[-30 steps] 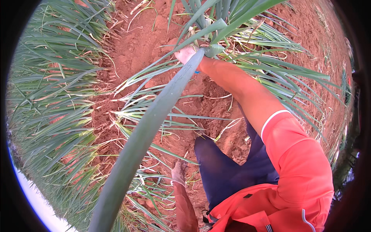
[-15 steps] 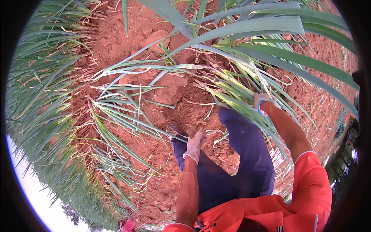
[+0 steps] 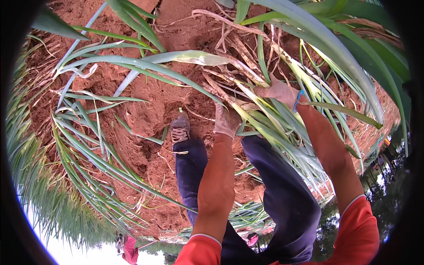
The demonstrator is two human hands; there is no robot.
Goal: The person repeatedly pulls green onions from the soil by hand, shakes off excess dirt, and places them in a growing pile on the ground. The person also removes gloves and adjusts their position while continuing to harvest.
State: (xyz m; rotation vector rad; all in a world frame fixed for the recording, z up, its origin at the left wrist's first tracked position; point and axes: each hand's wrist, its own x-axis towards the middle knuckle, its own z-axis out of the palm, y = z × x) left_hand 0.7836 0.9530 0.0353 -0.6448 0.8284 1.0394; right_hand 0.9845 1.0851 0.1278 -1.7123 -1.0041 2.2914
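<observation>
A bundle of green onion plants (image 3: 265,119) with pale stems and dirty dry roots lies slantwise before me. My right hand (image 3: 278,92), gloved and with a blue band at the wrist, grips it among the stems. Lower and to the left, my gloved left hand (image 3: 226,119) is closed at the stems near the root ends, its fingertips partly hidden by leaves. My navy-trousered legs and a dirty laced shoe (image 3: 180,128) are below on the soil.
Red soil (image 3: 150,115) holds loose onion leaves (image 3: 97,145) at left. A dense onion row (image 3: 39,176) runs along the left edge. A person in pink (image 3: 129,249) is at the far bottom, and dark trees (image 3: 384,181) show at right.
My left hand has moved up from beside my legs to the bundle. My right hand has shifted up and left along the stems. The view has tilted, showing more of the distant surroundings.
</observation>
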